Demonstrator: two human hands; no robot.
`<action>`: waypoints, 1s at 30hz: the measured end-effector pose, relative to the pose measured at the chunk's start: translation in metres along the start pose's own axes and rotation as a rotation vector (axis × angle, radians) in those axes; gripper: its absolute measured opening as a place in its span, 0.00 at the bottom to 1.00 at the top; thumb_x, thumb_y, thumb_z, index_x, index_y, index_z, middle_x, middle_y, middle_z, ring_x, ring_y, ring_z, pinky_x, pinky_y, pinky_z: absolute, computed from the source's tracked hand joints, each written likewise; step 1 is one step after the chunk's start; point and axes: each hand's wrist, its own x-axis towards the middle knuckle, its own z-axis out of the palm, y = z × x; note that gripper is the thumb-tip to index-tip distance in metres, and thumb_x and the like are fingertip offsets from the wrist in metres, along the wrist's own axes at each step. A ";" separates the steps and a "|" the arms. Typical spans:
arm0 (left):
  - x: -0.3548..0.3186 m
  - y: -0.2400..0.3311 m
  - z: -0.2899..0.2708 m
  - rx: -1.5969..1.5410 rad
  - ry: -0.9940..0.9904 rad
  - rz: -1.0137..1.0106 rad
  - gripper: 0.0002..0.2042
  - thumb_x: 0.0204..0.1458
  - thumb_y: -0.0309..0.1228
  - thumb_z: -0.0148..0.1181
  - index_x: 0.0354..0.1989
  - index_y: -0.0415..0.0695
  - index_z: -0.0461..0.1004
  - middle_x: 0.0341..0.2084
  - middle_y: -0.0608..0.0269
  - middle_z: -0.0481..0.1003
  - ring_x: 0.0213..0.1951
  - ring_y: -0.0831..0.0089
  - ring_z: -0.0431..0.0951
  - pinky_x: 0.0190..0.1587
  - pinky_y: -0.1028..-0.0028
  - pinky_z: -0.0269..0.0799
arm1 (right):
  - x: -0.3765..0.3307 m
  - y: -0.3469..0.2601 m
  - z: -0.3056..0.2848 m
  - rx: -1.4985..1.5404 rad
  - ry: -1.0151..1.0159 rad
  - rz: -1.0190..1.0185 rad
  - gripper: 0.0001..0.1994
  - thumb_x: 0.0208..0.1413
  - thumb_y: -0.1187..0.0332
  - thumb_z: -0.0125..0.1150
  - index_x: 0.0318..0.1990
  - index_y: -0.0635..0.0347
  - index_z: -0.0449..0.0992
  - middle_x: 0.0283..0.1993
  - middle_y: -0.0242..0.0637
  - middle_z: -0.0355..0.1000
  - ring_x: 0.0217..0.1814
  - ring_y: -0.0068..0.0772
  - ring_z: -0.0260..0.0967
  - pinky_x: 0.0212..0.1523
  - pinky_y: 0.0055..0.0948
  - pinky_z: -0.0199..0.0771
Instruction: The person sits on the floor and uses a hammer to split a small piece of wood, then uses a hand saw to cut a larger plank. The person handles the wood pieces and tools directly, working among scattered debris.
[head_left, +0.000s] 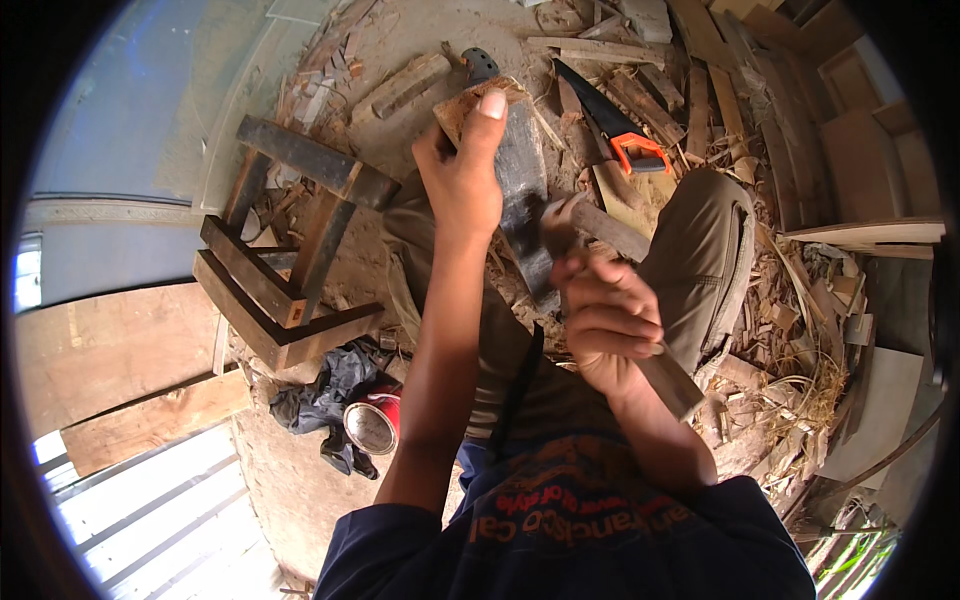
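Wood block hewn over lap, both hands closed
Left hand point(462, 170) clamped on block point(515, 175) top, right hand point(610, 325) gripped adze handle point(640, 340); glancing blade likely to strike thumb or knee point(705, 235)

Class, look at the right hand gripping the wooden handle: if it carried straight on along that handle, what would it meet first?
Probably the dark board that the left hand holds up: the handle in the right hand runs up-left to it, and the tool's head looks already against it, though depth is unclear.
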 end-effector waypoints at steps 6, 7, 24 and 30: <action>0.014 -0.015 -0.012 -0.187 -0.159 -0.062 0.31 0.54 0.54 0.53 0.44 0.31 0.75 0.30 0.47 0.79 0.32 0.60 0.80 0.37 0.66 0.76 | 0.017 -0.046 0.042 -0.500 -0.025 -0.183 0.14 0.71 0.62 0.39 0.46 0.65 0.68 0.23 0.29 0.64 0.12 0.18 0.61 0.14 0.21 0.70; 0.021 -0.015 -0.024 -0.278 -0.354 -0.098 0.34 0.53 0.58 0.51 0.46 0.31 0.74 0.32 0.47 0.78 0.34 0.59 0.80 0.38 0.65 0.76 | 0.017 -0.056 0.047 -0.622 0.075 -0.260 0.13 0.70 0.62 0.43 0.43 0.62 0.70 0.23 0.26 0.63 0.13 0.15 0.59 0.16 0.18 0.68; 0.089 -0.049 -0.071 -0.406 -0.305 -0.273 0.38 0.44 0.67 0.50 0.40 0.37 0.75 0.30 0.51 0.74 0.33 0.56 0.74 0.36 0.61 0.71 | -0.168 -0.375 -0.140 -1.056 1.026 -1.060 0.08 0.49 0.74 0.64 0.36 0.67 0.74 0.36 0.41 0.73 0.34 0.33 0.73 0.34 0.31 0.77; 0.063 -0.071 -0.084 -0.381 -0.200 -0.183 0.44 0.53 0.72 0.42 0.59 0.39 0.64 0.44 0.47 0.73 0.44 0.54 0.75 0.48 0.52 0.74 | -0.162 -0.363 -0.118 -1.259 1.886 -1.344 0.24 0.50 0.60 0.62 0.48 0.75 0.73 0.40 0.50 0.78 0.40 0.45 0.79 0.39 0.42 0.79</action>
